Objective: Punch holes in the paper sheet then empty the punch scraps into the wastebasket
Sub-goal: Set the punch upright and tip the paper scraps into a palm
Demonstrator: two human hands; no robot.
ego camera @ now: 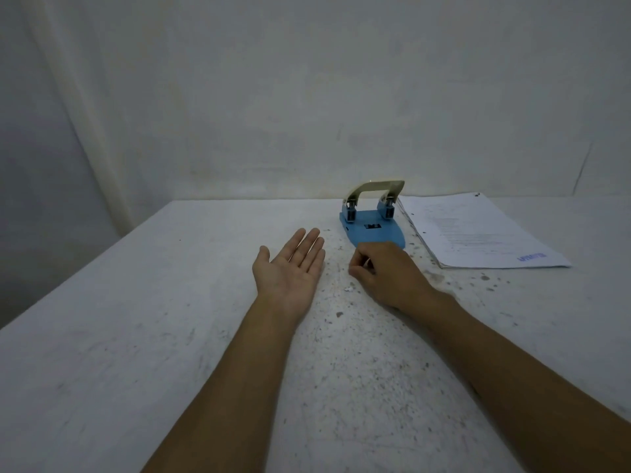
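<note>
A blue hole punch [372, 220] with a cream lever stands upright on the white table [136, 336], far centre-right. Right of it lies a stack of printed paper sheets [478, 233] with punched holes along its left edge. My left hand [290, 268] rests palm up and flat on the table, fingers together, holding nothing. My right hand [386, 271] sits just in front of the punch, fingers curled and pinched together; something small and pale shows between the fingertips, too small to name. A tiny white scrap [349, 288] lies between the hands.
The table top is stained with dark specks around the hands and the paper. A white wall stands close behind the table; the table's left edge drops off at the left. No wastebasket is in view.
</note>
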